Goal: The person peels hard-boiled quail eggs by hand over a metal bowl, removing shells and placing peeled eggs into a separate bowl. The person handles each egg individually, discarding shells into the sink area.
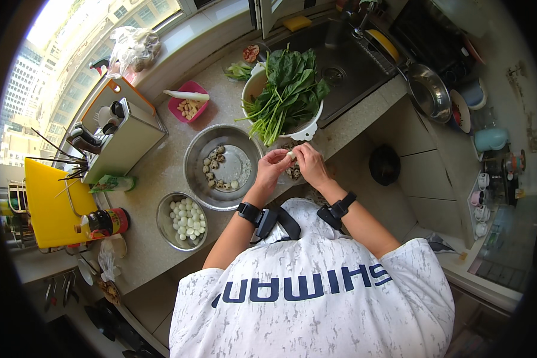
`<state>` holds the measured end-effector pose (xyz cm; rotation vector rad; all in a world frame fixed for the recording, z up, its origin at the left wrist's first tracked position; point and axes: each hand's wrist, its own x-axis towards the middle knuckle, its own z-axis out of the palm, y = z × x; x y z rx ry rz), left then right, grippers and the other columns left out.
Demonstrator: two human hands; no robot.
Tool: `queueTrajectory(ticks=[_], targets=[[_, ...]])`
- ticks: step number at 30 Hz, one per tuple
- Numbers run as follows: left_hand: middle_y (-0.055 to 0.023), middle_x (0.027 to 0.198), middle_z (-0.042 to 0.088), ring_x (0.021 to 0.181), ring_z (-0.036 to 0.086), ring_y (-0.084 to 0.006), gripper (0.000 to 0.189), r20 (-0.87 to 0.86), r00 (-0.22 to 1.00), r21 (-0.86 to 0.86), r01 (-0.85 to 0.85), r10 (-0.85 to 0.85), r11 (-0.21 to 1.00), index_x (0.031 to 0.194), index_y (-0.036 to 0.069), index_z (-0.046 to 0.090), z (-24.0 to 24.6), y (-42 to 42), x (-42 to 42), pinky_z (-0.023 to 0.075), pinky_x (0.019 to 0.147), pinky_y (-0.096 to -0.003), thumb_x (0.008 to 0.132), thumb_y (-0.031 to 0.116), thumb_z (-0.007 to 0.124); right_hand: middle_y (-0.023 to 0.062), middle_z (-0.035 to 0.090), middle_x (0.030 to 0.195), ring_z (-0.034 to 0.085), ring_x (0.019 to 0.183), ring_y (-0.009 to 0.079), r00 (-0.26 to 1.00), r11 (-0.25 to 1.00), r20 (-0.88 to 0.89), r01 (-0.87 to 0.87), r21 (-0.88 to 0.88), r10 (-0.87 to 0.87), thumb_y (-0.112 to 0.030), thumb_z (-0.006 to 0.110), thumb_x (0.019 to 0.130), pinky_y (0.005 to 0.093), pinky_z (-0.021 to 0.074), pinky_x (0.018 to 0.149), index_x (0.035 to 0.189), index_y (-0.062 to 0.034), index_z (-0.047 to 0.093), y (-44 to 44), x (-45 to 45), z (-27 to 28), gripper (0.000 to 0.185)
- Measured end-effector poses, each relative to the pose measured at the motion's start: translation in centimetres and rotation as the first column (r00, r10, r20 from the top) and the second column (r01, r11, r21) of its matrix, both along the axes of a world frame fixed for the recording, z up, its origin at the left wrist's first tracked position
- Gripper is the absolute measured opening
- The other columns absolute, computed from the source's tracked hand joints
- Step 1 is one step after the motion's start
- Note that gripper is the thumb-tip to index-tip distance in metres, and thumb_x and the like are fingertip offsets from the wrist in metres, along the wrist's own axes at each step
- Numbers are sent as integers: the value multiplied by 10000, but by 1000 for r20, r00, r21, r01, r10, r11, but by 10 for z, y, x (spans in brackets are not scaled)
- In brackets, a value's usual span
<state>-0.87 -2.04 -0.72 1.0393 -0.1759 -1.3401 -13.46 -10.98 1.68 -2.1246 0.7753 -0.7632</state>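
My left hand [272, 168] and my right hand [311, 163] meet at the counter's front edge, with the fingertips of both on a small whitish egg [291, 155], likely a peeled quail egg. Beneath them, partly hidden, lie speckled shell pieces [294, 172]. Left of my hands, a wide steel basin [190, 183] holds speckled quail eggs, one pale egg and small white bits in a little water. A smaller steel bowl [159, 228] nearer me is filled with peeled white eggs. Black bands circle both wrists.
Behind my hands, a white colander [249, 91] piled with leafy greens [291, 85] stands by the dark sink [335, 96]. A pink bowl [173, 105] holds garlic cloves and a white stalk. On the left are a knife holder [129, 134], a sauce bottle [109, 223] and a yellow board [53, 203].
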Motion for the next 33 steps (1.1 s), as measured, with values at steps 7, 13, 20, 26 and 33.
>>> queueTrajectory(ticks=[7, 13, 20, 26, 33], targets=[[-88, 1079, 636, 939, 630, -182, 332, -8, 996, -27, 91, -92, 995, 1226, -7, 548, 6, 2, -1, 530, 873, -314, 907, 59, 614, 187, 604, 863, 591, 801, 391, 996, 995, 24, 82, 61, -83, -85, 517, 905, 430, 470, 701, 883, 18, 564, -4, 0, -12, 115], [-90, 1113, 620, 927, 641, -192, 346, -75, 996, -135, 44, -55, 990, 1234, -9, 551, 14, 4, -2, 534, 851, -305, 902, 58, 622, 172, 627, 840, 615, 770, 354, 985, 985, -39, 168, 38, -167, -34, 572, 846, 396, 484, 665, 847, 25, 625, -10, -9, -22, 79], [-96, 1102, 621, 970, 627, -196, 282, -90, 996, -79, -9, 2, 997, 1173, -20, 578, 8, 5, 1, 522, 901, -333, 909, 69, 617, 112, 664, 883, 643, 718, 209, 993, 980, 72, 77, 183, -92, -71, 627, 857, 309, 489, 601, 917, 5, 678, -3, -6, -13, 110], [-88, 1074, 620, 967, 618, -190, 212, 7, 1000, -45, -7, 7, 999, 1093, -18, 602, -1, 4, -2, 527, 911, -369, 898, 58, 629, 133, 636, 842, 633, 735, 263, 1000, 967, 10, -6, 255, 3, -96, 633, 857, 333, 495, 635, 880, 15, 661, -1, -6, 6, 116], [-89, 1041, 629, 916, 628, -177, 249, 46, 998, 1, -41, 41, 999, 1078, -34, 610, -1, 6, -5, 546, 852, -327, 851, 39, 683, 152, 596, 892, 603, 809, 350, 996, 996, -3, -85, -1, 85, -91, 559, 888, 409, 488, 696, 889, 17, 621, 1, -6, 3, 125]])
